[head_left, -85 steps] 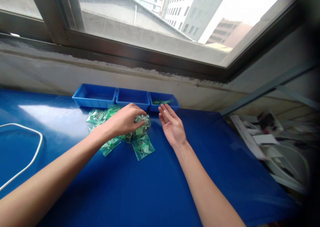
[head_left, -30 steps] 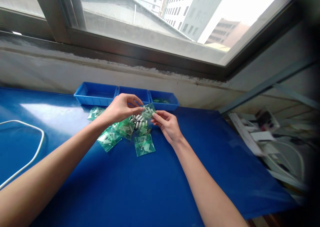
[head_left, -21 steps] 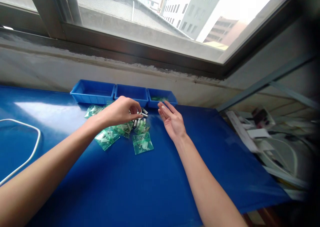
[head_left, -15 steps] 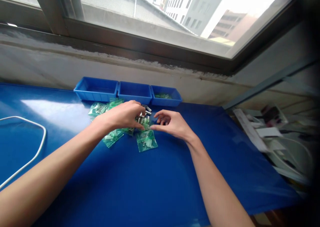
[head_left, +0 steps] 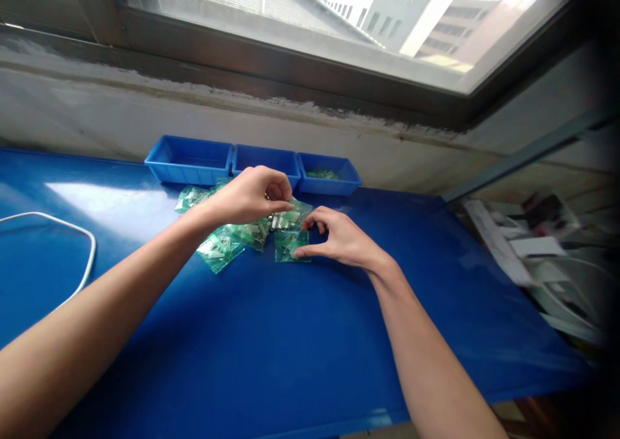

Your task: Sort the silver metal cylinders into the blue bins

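My left hand (head_left: 259, 195) is over the pile, thumb and fingertips pinched together; whatever is between them is too small to make out. Under and beside it lie several small green-tinted clear plastic bags (head_left: 220, 248) with light, slender parts inside. To the right, my right hand (head_left: 336, 237) has its thumb and a finger at the right side of one small green plastic bag (head_left: 289, 245), spanning it between them. Another bag (head_left: 296, 214) and some pale parts show between the two hands.
Three blue bins stand along the wall: the left bin (head_left: 191, 168), the middle bin (head_left: 266, 158) and the right bin (head_left: 332, 182), which has greenish pieces in it. A white cable (head_left: 90, 258) curves across the blue table (head_left: 271, 348) at left. Papers and equipment (head_left: 542, 252) sit at far right.
My left hand has lifted slightly, its thumb and fingertips coming together. My right hand has closed onto the front bag, which has turned and shifted away from me. The view has tilted slightly down.
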`<state>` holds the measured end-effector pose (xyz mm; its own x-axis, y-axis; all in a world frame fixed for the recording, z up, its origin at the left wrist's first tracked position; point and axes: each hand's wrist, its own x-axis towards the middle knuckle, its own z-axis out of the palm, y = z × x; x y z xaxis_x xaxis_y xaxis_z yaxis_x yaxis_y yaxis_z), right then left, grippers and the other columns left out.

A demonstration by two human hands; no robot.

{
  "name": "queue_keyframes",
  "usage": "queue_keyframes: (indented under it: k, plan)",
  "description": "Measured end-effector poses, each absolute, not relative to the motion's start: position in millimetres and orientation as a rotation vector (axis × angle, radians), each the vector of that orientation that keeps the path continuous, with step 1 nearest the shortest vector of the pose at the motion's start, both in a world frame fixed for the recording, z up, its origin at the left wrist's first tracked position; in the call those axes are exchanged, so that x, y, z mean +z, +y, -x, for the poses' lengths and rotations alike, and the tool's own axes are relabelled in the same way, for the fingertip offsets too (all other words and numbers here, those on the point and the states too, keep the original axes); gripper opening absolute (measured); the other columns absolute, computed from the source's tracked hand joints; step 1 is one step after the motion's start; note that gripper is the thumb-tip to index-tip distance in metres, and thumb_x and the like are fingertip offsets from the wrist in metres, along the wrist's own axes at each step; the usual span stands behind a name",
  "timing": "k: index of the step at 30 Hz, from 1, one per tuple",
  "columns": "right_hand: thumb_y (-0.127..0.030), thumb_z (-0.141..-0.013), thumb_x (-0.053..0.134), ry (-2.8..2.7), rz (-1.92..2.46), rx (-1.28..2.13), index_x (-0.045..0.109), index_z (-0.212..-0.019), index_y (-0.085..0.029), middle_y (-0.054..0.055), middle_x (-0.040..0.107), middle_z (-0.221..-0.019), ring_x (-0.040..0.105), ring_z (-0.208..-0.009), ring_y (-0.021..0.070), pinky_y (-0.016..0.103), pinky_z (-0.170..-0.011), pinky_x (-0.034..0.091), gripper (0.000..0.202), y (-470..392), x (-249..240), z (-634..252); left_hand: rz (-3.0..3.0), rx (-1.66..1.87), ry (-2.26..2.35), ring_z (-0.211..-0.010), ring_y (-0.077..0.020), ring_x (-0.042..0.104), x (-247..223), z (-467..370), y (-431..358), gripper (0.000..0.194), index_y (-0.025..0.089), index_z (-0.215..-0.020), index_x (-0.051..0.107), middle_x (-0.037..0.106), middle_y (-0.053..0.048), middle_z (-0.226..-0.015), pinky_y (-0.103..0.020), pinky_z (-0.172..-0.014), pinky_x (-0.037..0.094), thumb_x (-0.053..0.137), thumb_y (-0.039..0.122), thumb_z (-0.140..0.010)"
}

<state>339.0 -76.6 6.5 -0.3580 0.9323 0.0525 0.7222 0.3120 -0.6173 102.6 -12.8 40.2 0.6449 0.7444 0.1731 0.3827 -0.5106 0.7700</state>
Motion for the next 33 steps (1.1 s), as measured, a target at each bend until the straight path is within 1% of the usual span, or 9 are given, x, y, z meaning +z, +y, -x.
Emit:
queue_keyframes:
  k: [5,7,10,12,14,16,21,28,33]
  plan:
    - [-0.052,-0.067,0.089,-1.933,1.385,1.081,0.064,-0.075,-0.019,-0.004,0.055,-0.066,0.046,-0.058,0.0105,0.024,-0.052,0.034,0.042,-78.0,7.4,-339.7,-1.998,0.786,0.957,-0.067,-0.0146,0.063,48.4,-92.6,-6.8,0.019,0.014,-0.083,0.070,0.071,-0.006,-0.073,-0.025,-0.058,0.042,0.078,0.031,-0.078]
    - [-0.052,-0.067,0.089,-1.735,1.328,1.237,0.062,-0.076,-0.019,-0.005,0.056,-0.062,0.046,-0.052,0.0089,0.023,-0.047,0.034,0.043,-77.7,5.4,-333.6,-1.893,0.888,0.967,-0.067,-0.0140,0.063,51.9,-92.3,-6.6,0.023,0.013,-0.087,0.070,0.071,-0.006,-0.076,-0.025,-0.059,0.043,0.078,0.034,-0.078]
    - [-0.049,-0.063,0.092,-1.412,1.249,1.176,0.065,-0.079,-0.020,-0.003,0.065,-0.066,0.056,-0.052,0.0106,0.024,-0.048,0.044,0.043,-73.9,-2.2,-318.3,-1.763,1.030,0.944,-0.072,-0.0139,0.065,56.1,-95.0,-8.0,0.028,0.012,-0.090,0.069,0.072,-0.007,-0.082,-0.026,-0.064,0.047,0.078,0.036,-0.079]
    - [-0.048,-0.063,0.092,-1.242,1.193,1.113,0.070,-0.087,-0.020,0.001,0.073,-0.076,0.067,-0.062,0.0147,0.028,-0.058,0.055,0.043,-70.3,-8.2,-308.9,-1.738,1.035,0.931,-0.074,-0.0144,0.066,57.1,-96.4,-8.8,0.030,0.012,-0.090,0.069,0.072,-0.007,-0.083,-0.026,-0.067,0.048,0.079,0.037,-0.079]
    - [-0.047,-0.064,0.092,-1.147,1.176,1.104,0.073,-0.097,-0.020,0.003,0.077,-0.085,0.073,-0.071,0.0180,0.031,-0.068,0.059,0.047,-67.3,-11.6,-304.4,-1.739,0.972,0.915,-0.073,-0.0147,0.067,56.1,-96.4,-9.1,0.030,0.012,-0.090,0.069,0.072,-0.007,-0.081,-0.026,-0.066,0.049,0.079,0.037,-0.079]
    - [-0.050,-0.067,0.090,-1.086,1.185,1.100,0.075,-0.099,-0.019,0.005,0.078,-0.088,0.074,-0.073,0.0180,0.030,-0.069,0.060,0.047,-65.7,-10.5,-305.8,-1.750,0.887,0.893,-0.071,-0.0150,0.067,53.9,-95.2,-8.9,0.029,0.012,-0.090,0.070,0.073,-0.008,-0.079,-0.026,-0.065,0.050,0.079,0.037,-0.079]
    - [-0.068,-0.080,0.072,-1.029,1.125,1.248,0.077,-0.095,-0.019,0.006,0.077,-0.084,0.070,-0.064,0.0144,0.025,-0.055,0.054,0.051,-67.5,2.2,-318.6,-1.788,0.766,0.856,-0.066,-0.0148,0.066,48.3,-93.5,-8.1,0.027,0.013,-0.089,0.071,0.074,-0.008,-0.076,-0.025,-0.059,0.048,0.081,0.035,-0.077]
    - [-0.047,-0.071,0.088,-1.226,1.117,1.266,0.077,-0.091,-0.021,0.001,0.074,-0.072,0.066,-0.059,0.0135,0.025,-0.054,0.051,0.035,-70.3,-3.3,-318.8,-1.840,0.777,0.819,-0.069,-0.0157,0.068,40.0,-100.0,-8.4,0.027,0.013,-0.086,0.070,0.073,-0.007,-0.075,-0.025,-0.061,0.049,0.079,0.036,-0.077]
    - [-0.041,-0.070,0.090,-1.248,1.117,1.277,0.077,-0.093,-0.020,0.001,0.075,-0.073,0.069,-0.060,0.0143,0.026,-0.054,0.052,0.034,-68.7,-7.6,-321.1,-1.819,0.791,0.837,-0.068,-0.0155,0.067,35.3,-102.9,-8.9,0.029,0.014,-0.087,0.070,0.073,-0.006,-0.074,-0.024,-0.060,0.048,0.080,0.040,-0.077]
